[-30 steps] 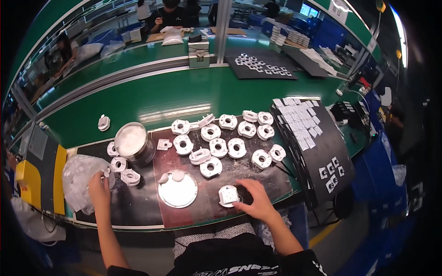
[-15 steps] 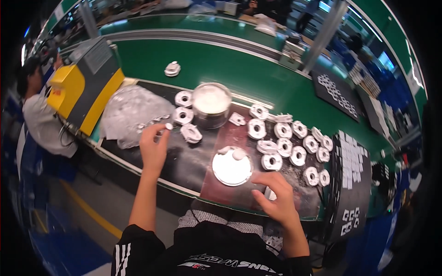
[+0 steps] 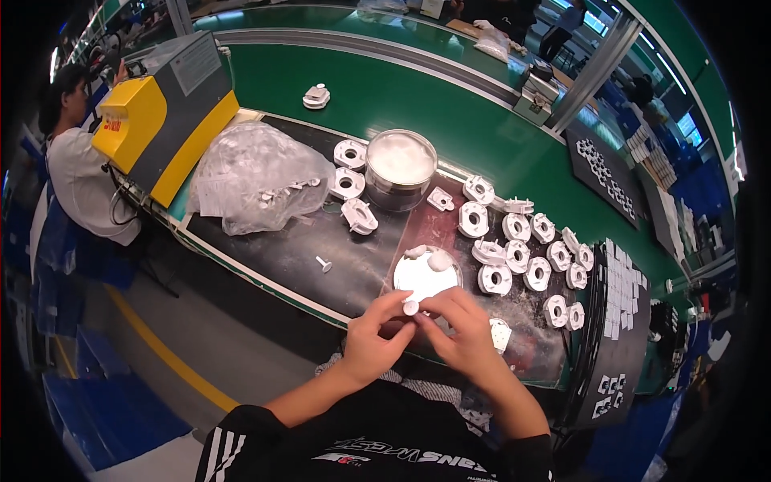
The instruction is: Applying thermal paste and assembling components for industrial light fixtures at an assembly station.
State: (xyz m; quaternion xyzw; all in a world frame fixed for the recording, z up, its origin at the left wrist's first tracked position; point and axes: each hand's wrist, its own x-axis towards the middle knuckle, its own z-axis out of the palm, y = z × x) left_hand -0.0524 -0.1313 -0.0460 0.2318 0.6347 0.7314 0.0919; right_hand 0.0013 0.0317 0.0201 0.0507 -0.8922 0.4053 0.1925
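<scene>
My left hand (image 3: 376, 341) and my right hand (image 3: 462, 333) meet at the front of the bench, fingertips pinched together on a small white round-headed piece (image 3: 411, 308). The fingers hide most of that piece. Just beyond them lies a bright white round dish (image 3: 426, 277) with a whitish lump (image 3: 440, 259) on its far edge. A white flat part (image 3: 500, 335) lies beside my right hand, partly covered by it. To the left, a loose white round-headed pin (image 3: 324, 263) rests on the black mat.
Several white ring-shaped housings (image 3: 495, 279) stand on the right of the mat. A round clear tub (image 3: 400, 161) with white contents stands behind. At left are a plastic bag of parts (image 3: 257, 181) and a yellow-grey machine (image 3: 165, 120), with a seated person (image 3: 84, 181) beyond. Black trays (image 3: 610, 321) are at right.
My left hand has come from beside the plastic bag to the right, carrying a small white piece to my right hand. The right hand has closed. The loose pin now shows on the mat.
</scene>
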